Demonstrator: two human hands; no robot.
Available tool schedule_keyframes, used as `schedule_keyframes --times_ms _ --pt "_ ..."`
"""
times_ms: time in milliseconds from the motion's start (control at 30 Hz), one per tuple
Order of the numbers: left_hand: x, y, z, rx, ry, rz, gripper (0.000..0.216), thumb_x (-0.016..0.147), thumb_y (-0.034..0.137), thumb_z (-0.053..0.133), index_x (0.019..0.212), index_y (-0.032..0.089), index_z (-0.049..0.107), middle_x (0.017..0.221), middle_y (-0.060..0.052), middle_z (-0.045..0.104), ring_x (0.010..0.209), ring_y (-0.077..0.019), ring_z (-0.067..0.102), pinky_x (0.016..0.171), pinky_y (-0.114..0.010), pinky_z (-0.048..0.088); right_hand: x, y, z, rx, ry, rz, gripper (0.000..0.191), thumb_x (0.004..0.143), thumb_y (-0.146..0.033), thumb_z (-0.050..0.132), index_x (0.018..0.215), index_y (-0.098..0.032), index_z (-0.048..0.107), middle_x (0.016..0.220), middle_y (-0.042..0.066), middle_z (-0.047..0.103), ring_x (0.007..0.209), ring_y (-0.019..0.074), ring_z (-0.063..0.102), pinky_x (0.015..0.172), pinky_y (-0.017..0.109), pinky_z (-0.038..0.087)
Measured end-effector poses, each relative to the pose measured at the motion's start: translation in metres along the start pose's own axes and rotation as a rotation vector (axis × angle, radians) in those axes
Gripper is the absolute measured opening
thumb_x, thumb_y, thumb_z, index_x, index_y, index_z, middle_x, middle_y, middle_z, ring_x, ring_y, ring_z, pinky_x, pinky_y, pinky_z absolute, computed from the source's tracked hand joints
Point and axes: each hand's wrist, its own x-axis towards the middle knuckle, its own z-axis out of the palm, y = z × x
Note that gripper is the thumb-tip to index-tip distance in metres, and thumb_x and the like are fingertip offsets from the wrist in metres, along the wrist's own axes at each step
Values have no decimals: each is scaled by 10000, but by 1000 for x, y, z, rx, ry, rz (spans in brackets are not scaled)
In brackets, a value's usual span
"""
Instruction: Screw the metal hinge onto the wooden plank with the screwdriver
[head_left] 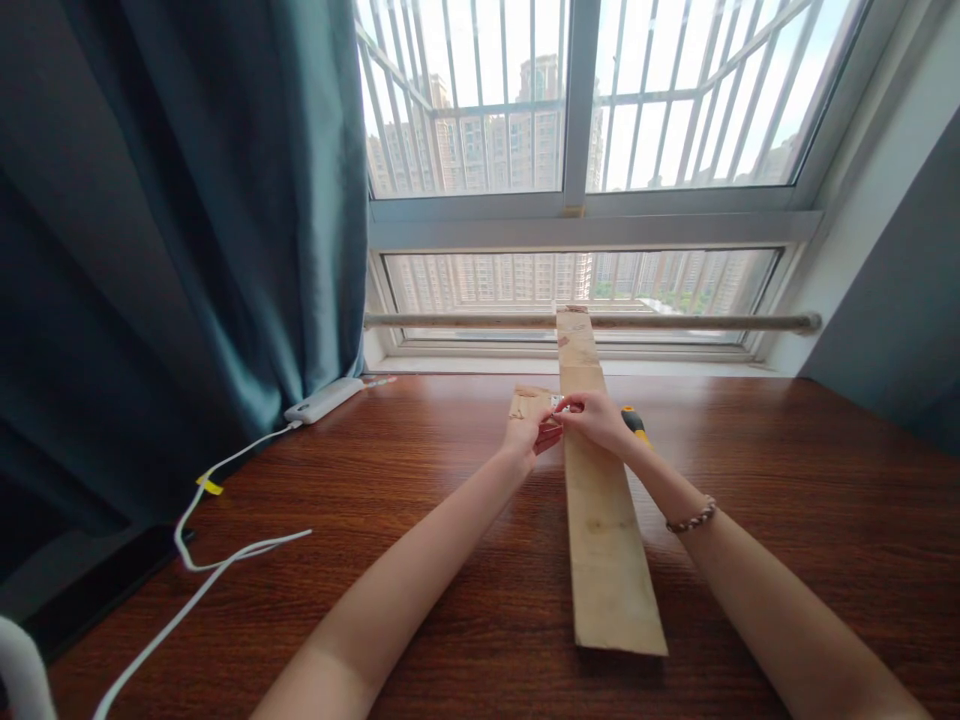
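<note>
A long, pale wooden board (607,540) lies lengthwise on the table, its far end reaching to the rail by the window. Against its left side sits a short wooden piece (529,400), and a small light metal plate with holes (556,400) shows where the two meet. My left hand (529,436) is closed at the front of the short piece, fingertips at the plate. My right hand (596,420) rests over the long board with thumb and forefinger pinched beside the left fingertips. What either pinch holds is too small to tell. Just right of the board is a black-and-yellow tool handle (634,420), partly hidden by my right wrist.
A white power strip (326,400) lies by the curtain (300,250) at the back left. Its white cable (187,560) loops down the left side of the brown wooden table (420,480). A horizontal rail (675,322) crosses before the barred window.
</note>
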Motion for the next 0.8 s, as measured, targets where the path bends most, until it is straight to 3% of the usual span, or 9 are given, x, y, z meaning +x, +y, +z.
schedule_keyframes --times_ms 200,300,433,567,667,800 --pt "2 -1 -2 -79 -39 -19 125 763 70 579 654 104 630 530 -58 643 478 -127 611 549 -242 520 2 5 1 173 19 -22 182 647 -308 672 730 -150 706 525 -41 482 535 90 396 523 221 247" --pt "6 -3 -3 -116 -28 -23 132 766 38 565 666 105 619 505 -36 623 436 -107 576 527 -232 507 3 3 -1 334 19 -6 199 623 -322 699 714 -145 692 526 -49 468 526 78 375 513 212 262" --pt "10 -8 -2 -153 -3 -14 136 751 9 573 664 107 608 540 -36 640 443 -93 567 536 -221 502 4 -1 -7 603 114 83 242 640 -355 704 748 -151 634 529 -65 411 478 56 305 446 190 225" --pt "12 -11 -2 -173 7 -10 132 735 13 597 647 112 604 566 -41 652 460 -97 573 562 -232 513 9 -5 -21 908 186 202 244 699 -355 609 656 -193 433 525 -97 250 420 42 142 367 168 122" --pt "13 -11 -3 -181 11 -14 133 728 20 613 640 118 596 553 -34 644 445 -92 559 555 -233 511 13 -10 -31 1076 190 281 216 742 -275 501 625 -197 336 553 -77 268 416 41 174 346 133 168" --pt "13 -11 -3 -192 7 -13 140 734 22 607 636 122 589 539 -28 633 437 -90 550 551 -234 510 12 -14 -40 1190 187 392 167 778 -163 378 620 -187 331 564 -46 321 426 42 275 346 101 247"
